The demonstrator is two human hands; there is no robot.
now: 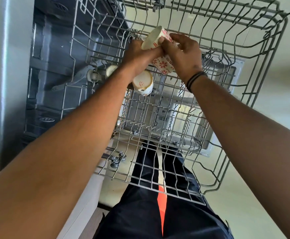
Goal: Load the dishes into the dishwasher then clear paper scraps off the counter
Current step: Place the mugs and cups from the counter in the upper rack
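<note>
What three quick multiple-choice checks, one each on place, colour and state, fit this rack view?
1. Where is the held cup?
A. over the upper rack
B. on the floor
C. on a counter

2. What colour is the cups' pattern?
A. blue
B. red
C. green

3. How is the right hand?
A. hanging idle
B. flat on the rack
C. gripping a cup

Key: 1 A, both hands hold it above the wires; 2 B, red flowers show on the lower cup; 3 C, its fingers curl over the rim, the left hand alongside.
</note>
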